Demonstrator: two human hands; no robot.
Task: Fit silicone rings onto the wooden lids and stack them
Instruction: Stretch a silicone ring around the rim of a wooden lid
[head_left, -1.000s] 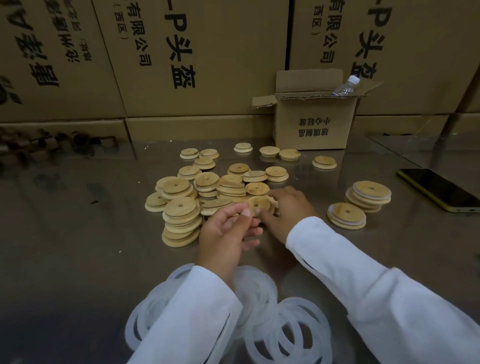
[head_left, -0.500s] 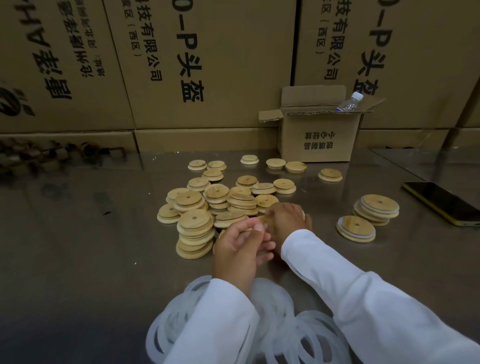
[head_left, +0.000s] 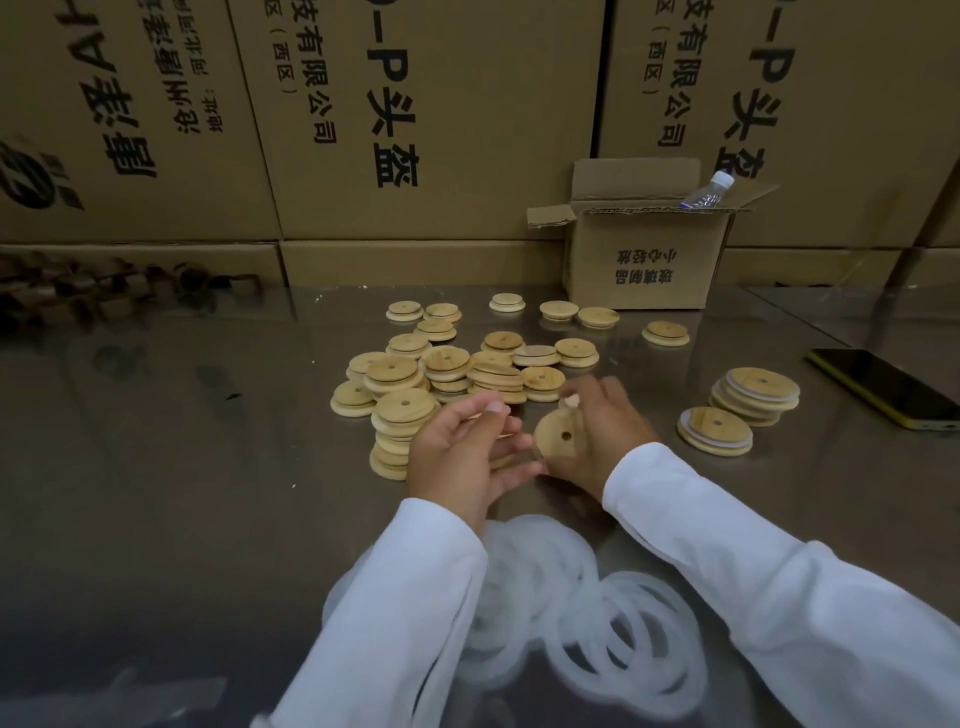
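Note:
My right hand (head_left: 602, 431) grips a round wooden lid (head_left: 558, 435) with a centre hole, tilted up off the table. My left hand (head_left: 462, 452) hovers just left of it, fingers loosely curled; I cannot tell whether it holds anything. Behind the hands lies a heap of bare wooden lids (head_left: 452, 364), partly stacked. Two stacks of lids with white rings fitted (head_left: 756, 395) stand to the right. A pile of translucent silicone rings (head_left: 597, 613) lies near the table's front edge, partly hidden by my sleeves.
The table (head_left: 182, 467) is shiny metal. A small open cardboard box (head_left: 649, 260) with a plastic bottle (head_left: 709, 192) stands at the back right. A phone (head_left: 883, 387) lies at the right edge. Large cardboard cartons (head_left: 415, 130) wall off the back.
My right hand has lifted a lid out of the heap and drawn it toward me, tilting its face up. The left hand stayed beside it. The camera tipped upward.

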